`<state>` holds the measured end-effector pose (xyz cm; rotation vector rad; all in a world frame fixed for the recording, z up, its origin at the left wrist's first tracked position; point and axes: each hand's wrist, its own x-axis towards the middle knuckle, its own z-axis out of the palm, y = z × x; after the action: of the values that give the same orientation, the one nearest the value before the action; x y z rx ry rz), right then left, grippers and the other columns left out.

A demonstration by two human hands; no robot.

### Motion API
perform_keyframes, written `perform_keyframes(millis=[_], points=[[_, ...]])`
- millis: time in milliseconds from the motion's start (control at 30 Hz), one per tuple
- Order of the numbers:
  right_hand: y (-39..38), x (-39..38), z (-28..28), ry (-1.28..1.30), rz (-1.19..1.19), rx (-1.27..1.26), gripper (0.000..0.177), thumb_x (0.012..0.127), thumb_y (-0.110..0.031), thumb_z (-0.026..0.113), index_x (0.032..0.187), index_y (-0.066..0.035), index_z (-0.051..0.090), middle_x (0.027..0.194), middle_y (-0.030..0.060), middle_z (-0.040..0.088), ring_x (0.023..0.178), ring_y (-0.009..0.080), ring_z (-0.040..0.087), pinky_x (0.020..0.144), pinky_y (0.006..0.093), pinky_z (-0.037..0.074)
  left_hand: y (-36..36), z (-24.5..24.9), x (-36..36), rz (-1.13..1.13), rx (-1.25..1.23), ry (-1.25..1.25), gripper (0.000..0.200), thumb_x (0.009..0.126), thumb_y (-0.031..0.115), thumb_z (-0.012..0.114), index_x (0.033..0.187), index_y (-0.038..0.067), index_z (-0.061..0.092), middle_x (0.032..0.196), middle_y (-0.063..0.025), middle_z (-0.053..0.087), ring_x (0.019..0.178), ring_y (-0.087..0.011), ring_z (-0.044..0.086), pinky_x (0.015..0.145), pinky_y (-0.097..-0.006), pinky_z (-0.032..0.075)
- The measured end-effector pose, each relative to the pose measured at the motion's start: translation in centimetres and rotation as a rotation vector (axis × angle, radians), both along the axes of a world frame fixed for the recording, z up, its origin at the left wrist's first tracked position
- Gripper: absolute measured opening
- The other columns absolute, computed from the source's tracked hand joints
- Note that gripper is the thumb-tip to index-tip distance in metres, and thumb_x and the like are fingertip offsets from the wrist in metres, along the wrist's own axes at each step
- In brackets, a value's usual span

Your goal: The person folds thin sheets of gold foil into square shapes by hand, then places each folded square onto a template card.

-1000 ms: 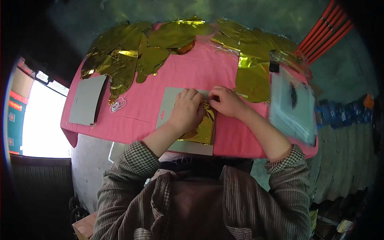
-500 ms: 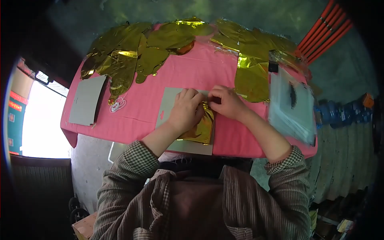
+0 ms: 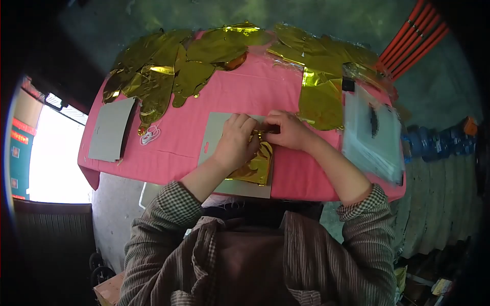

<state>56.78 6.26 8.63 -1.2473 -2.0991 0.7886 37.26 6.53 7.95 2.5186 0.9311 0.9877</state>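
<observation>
A folded gold foil balloon (image 3: 258, 168) lies on a grey card (image 3: 217, 125) with a small hanging slot, near the front edge of the pink-covered table. My left hand (image 3: 238, 140) rests over the upper left of the foil, fingers closed on its edge. Just to the right, my right hand (image 3: 287, 131) has its thumb and fingers pinched at the top of the same foil, close to the left fingertips. The exact grip points are partly hidden by the fingers.
More gold foil balloons (image 3: 196, 76) spread along the table's far side. At left lie grey cards (image 3: 113, 130) and a white string (image 3: 150, 135). Clear plastic bags (image 3: 375, 137) are stacked at right. Orange-red poles (image 3: 413, 41) stand beyond the far right corner.
The top of the foil between my hands has shifted and creased differently. My right fingers have moved slightly; both hands stay in nearly the same place.
</observation>
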Motion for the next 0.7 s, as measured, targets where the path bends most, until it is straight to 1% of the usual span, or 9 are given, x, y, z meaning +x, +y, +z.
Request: perform_keyframes(millis=[67, 133, 300, 400, 467, 567, 700], points=[[0.0, 0.0, 0.2, -0.044, 0.012, 0.014, 0.022, 0.066, -0.023, 0.069, 0.078, -0.006, 0.063, 0.079, 0.0088, 0.058, 0.082, 0.0280, 0.059, 0.072, 0.0382, 0.046, 0.0, 0.1, 0.0, -0.005, 0.006, 0.000, 0.027, 0.066, 0.004, 0.064, 0.089, 0.008, 0.052, 0.090, -0.0087, 0.051, 0.092, -0.0296, 0.049, 0.080, -0.0399, 0.039], [0.1, 0.2, 0.1, -0.057, 0.030, 0.025, 0.022, 0.066, -0.024, 0.069, 0.077, -0.006, 0.063, 0.079, 0.0085, 0.058, 0.082, 0.0275, 0.059, 0.072, 0.0382, 0.045, -0.1, 0.3, 0.0, 0.006, 0.005, -0.008, 0.026, 0.067, 0.003, 0.064, 0.090, 0.008, 0.056, 0.089, -0.0092, 0.052, 0.090, -0.0306, 0.049, 0.080, -0.0394, 0.040], [0.2, 0.4, 0.4, -0.080, 0.063, 0.070, 0.021, 0.068, -0.026, 0.070, 0.073, -0.006, 0.064, 0.077, 0.0077, 0.057, 0.081, 0.0262, 0.059, 0.071, 0.0383, 0.045, -0.4, 0.8, 0.1, 0.019, -0.003, -0.001, 0.026, 0.067, 0.003, 0.064, 0.090, 0.008, 0.055, 0.091, -0.0091, 0.051, 0.090, -0.0307, 0.049, 0.080, -0.0401, 0.040], [0.1, 0.3, 0.6, -0.099, 0.057, 0.037, 0.020, 0.068, -0.023, 0.068, 0.075, -0.005, 0.064, 0.077, 0.0080, 0.057, 0.079, 0.0266, 0.059, 0.070, 0.0380, 0.045, -0.3, 0.7, 0.0, 0.011, 0.024, 0.004, 0.026, 0.067, 0.003, 0.064, 0.090, 0.008, 0.054, 0.091, -0.0085, 0.051, 0.091, -0.0300, 0.049, 0.080, -0.0400, 0.039], [0.2, 0.4, 0.1, -0.024, 0.023, -0.015, 0.019, 0.069, -0.019, 0.066, 0.079, -0.003, 0.065, 0.077, 0.0087, 0.059, 0.077, 0.0266, 0.060, 0.069, 0.0365, 0.047, -0.2, 0.5, 0.0, 0.000, 0.049, 0.012, 0.025, 0.067, 0.004, 0.063, 0.090, 0.009, 0.054, 0.091, -0.0080, 0.051, 0.092, -0.0291, 0.050, 0.079, -0.0397, 0.040], [0.3, 0.4, -0.6, 0.052, -0.018, -0.024, 0.018, 0.070, -0.016, 0.064, 0.081, -0.002, 0.066, 0.077, 0.0099, 0.062, 0.074, 0.0260, 0.062, 0.067, 0.0348, 0.048, -0.1, 0.2, 0.0, -0.005, 0.036, -0.008, 0.023, 0.068, 0.004, 0.064, 0.089, 0.008, 0.056, 0.092, -0.0079, 0.052, 0.092, -0.0291, 0.050, 0.080, -0.0397, 0.040], [0.4, 0.1, -0.5, 0.050, -0.053, -0.060, 0.016, 0.070, -0.015, 0.064, 0.080, -0.003, 0.068, 0.077, 0.0104, 0.063, 0.073, 0.0250, 0.063, 0.067, 0.0339, 0.049, -0.1, 0.1, -0.1, 0.003, 0.014, -0.013, 0.022, 0.067, 0.004, 0.064, 0.088, 0.007, 0.057, 0.092, -0.0082, 0.053, 0.092, -0.0296, 0.051, 0.081, -0.0396, 0.041]])
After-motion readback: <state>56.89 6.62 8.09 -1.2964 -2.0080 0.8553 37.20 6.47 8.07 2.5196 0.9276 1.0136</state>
